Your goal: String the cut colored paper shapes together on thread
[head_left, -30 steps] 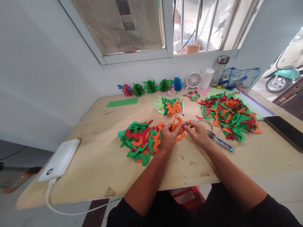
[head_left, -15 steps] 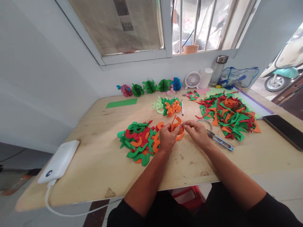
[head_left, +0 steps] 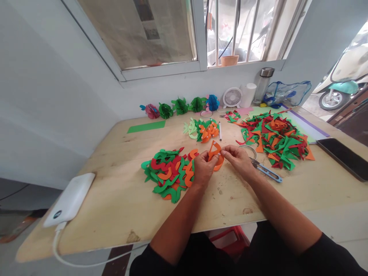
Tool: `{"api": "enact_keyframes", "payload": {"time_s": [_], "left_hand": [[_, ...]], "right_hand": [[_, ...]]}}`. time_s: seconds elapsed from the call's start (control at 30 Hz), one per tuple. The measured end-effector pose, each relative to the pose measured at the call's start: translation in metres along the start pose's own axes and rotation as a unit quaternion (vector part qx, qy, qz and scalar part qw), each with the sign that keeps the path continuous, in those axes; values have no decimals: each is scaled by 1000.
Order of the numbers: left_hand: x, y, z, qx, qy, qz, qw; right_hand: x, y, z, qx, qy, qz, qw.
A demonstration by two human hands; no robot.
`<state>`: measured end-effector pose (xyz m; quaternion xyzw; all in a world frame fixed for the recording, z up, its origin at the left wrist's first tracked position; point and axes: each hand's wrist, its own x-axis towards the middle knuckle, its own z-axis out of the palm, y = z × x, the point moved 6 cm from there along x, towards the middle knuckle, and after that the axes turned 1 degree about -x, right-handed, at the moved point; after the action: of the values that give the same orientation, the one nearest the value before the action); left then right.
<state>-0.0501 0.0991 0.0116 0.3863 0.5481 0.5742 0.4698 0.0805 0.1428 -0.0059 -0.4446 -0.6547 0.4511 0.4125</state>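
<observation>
An orange paper cutout (head_left: 214, 147), curved and with small white patches on it, is held up over the table. My left hand (head_left: 204, 166) grips it between thumb and fingers from the left. At its right edge my right hand (head_left: 236, 158) is pinched closed; whether a small bit of something sits between those fingertips cannot be made out. Just left of my left hand lies a pile of curvy green, red and orange paper cutouts (head_left: 166, 174). Beside my right hand are a roll of clear tape (head_left: 253, 150) and a light blue utility knife (head_left: 269, 173).
A heap of paper scraps (head_left: 277, 140) covers the right side, with a black phone (head_left: 343, 158) beyond. Behind my hands lie more cutouts (head_left: 208, 132) and a white pen (head_left: 220, 131). Folded paper figures (head_left: 181, 106) and a small fan (head_left: 232, 98) line the wall. A power bank (head_left: 70, 199) lies left.
The whole view has shifted slightly. Both hands stay at the orange cutout, with the right fingertips still at its right edge.
</observation>
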Motion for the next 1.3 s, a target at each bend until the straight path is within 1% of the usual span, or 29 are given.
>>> {"api": "enact_keyframes", "payload": {"time_s": [0.07,0.17,0.3,0.37,0.43,0.53,0.6,0.77,0.93,1.03,1.17,1.3], "left_hand": [[0,-3,1,-8,-9,8,1000],[1,-7,3,-13,-18,4,1000],[3,-6,1,-13,-4,9,1000],[4,-7,0,-42,-4,4,999],[5,-12,1,-93,-17,-30,995],[7,-24,4,-167,-42,-98,980],[8,-28,5,-187,-49,-111,975],[10,-29,7,-139,-56,-71,986],[8,-25,6,-99,-30,-48,993],[7,-21,5,-87,-24,-37,995],[7,-16,3,-70,-11,-19,997],[7,-18,0,-72,10,-19,997]], "right_hand": [[0,1,2,-15,-13,6,1000],[1,1,1,-18,-8,0,1000],[1,0,-2,8,8,-3,1000],[1,1,-3,20,11,-1,1000],[2,4,-3,28,10,3,1000],[3,9,-3,31,12,4,999],[4,11,-3,30,16,0,999],[4,9,-1,39,4,-4,999],[2,4,5,80,-24,7,996],[1,3,5,91,-20,8,996],[0,2,3,79,-7,21,997],[-1,0,3,93,-8,32,995]]}}
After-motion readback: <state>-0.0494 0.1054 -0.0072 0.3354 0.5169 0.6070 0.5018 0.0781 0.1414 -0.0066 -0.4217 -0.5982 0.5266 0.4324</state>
